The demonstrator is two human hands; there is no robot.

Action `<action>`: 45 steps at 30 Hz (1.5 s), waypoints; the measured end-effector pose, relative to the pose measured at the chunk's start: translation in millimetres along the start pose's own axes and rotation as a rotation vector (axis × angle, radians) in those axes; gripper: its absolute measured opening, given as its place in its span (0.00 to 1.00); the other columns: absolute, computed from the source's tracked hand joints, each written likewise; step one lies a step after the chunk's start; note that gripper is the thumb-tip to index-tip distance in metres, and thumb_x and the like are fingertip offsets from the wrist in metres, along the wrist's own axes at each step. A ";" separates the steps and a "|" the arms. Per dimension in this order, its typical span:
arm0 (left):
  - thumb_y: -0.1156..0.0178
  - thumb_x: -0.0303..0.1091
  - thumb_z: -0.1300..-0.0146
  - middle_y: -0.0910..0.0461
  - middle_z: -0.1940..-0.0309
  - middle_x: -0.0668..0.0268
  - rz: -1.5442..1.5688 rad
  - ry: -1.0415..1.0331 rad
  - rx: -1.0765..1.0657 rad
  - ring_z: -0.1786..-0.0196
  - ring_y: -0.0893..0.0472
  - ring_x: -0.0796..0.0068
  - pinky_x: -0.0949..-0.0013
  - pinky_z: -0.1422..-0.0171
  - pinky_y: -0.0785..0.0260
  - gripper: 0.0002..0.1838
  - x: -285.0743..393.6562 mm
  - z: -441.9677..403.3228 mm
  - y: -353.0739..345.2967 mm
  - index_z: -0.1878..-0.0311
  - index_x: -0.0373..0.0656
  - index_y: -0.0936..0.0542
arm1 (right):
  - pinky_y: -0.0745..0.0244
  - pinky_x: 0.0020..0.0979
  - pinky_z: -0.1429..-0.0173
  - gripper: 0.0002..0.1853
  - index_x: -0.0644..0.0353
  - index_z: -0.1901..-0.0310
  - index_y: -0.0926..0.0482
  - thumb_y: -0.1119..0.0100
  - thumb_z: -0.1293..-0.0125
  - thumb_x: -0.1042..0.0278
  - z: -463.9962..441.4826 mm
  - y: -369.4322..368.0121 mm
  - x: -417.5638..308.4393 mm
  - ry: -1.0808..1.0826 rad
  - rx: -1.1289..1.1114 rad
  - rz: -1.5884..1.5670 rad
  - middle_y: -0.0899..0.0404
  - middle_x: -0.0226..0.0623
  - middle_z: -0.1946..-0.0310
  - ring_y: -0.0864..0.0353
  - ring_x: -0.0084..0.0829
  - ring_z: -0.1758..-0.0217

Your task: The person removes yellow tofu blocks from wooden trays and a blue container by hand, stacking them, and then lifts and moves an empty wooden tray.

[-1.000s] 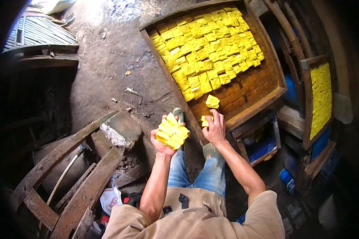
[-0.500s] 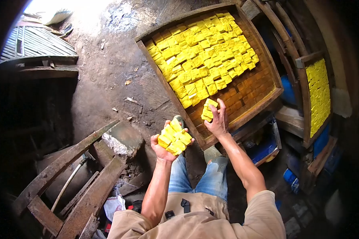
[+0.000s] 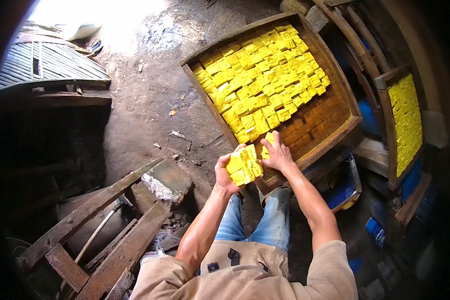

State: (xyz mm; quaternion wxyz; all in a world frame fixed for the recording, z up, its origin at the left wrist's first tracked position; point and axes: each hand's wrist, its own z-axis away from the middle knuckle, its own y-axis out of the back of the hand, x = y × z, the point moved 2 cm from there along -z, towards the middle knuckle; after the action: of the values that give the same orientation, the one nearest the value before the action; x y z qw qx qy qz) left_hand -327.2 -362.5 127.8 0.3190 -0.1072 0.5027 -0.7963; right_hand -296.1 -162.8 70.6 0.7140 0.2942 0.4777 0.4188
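Note:
A stack of yellow tofu blocks (image 3: 244, 166) rests in my left hand (image 3: 225, 172), the fingers curled around its sides. Just to its right, my right hand (image 3: 279, 155) grips a few more tofu blocks (image 3: 269, 145) over the near corner of a wooden-framed woven tray (image 3: 321, 127). Rows of yellow tofu (image 3: 260, 75) cover the tray's far and left part, packed closely together. Bare brown weave shows along the near right side. The fingers of my right hand partly hide the pieces in it.
A second framed tray of yellow tofu (image 3: 405, 125) leans at the right beside curved wooden beams (image 3: 367, 45). Rusty brown beams (image 3: 120, 235) and a stone block (image 3: 167, 181) stand at lower left. A slatted platform (image 3: 47, 62) is at upper left, above the dirt floor (image 3: 150, 100).
My left hand has moved up and right with its tofu, close to the right hand. My right hand has shifted slightly right and down, still holding tofu. The view has shifted a little.

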 end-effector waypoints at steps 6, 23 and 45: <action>0.52 0.54 0.32 0.24 0.41 0.53 -0.009 0.146 0.064 0.41 0.24 0.42 0.28 0.41 0.32 0.27 -6.8 -22.1 -47.5 0.36 0.50 0.27 | 0.27 0.37 0.43 0.24 0.58 0.52 0.25 0.32 0.55 0.73 3.8 61.2 20.1 0.037 0.430 -0.776 0.27 0.40 0.53 0.26 0.37 0.49; 0.46 0.48 0.39 0.20 0.53 0.56 -0.178 0.328 0.223 0.51 0.20 0.56 0.53 0.43 0.26 0.27 -65.2 -146.9 -95.7 0.40 0.42 0.26 | 0.27 0.36 0.38 0.22 0.60 0.48 0.19 0.31 0.39 0.56 -25.5 179.8 85.5 0.200 0.330 -0.998 0.19 0.36 0.49 0.22 0.32 0.42; 0.40 0.46 0.57 0.25 0.46 0.52 -0.165 0.175 0.233 0.45 0.24 0.48 0.49 0.36 0.32 0.39 -70.5 -178.3 -119.6 0.37 0.41 0.31 | 0.28 0.39 0.42 0.19 0.63 0.51 0.22 0.34 0.47 0.73 -184.9 168.7 268.9 -0.303 0.813 -0.413 0.26 0.43 0.58 0.25 0.43 0.51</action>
State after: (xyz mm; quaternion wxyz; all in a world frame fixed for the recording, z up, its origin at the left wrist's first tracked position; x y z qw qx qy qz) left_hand -408.2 -153.8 158.2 0.2179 -0.0407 0.4223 -0.8789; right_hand -469.4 157.6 23.3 0.6708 0.5064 0.5418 0.0000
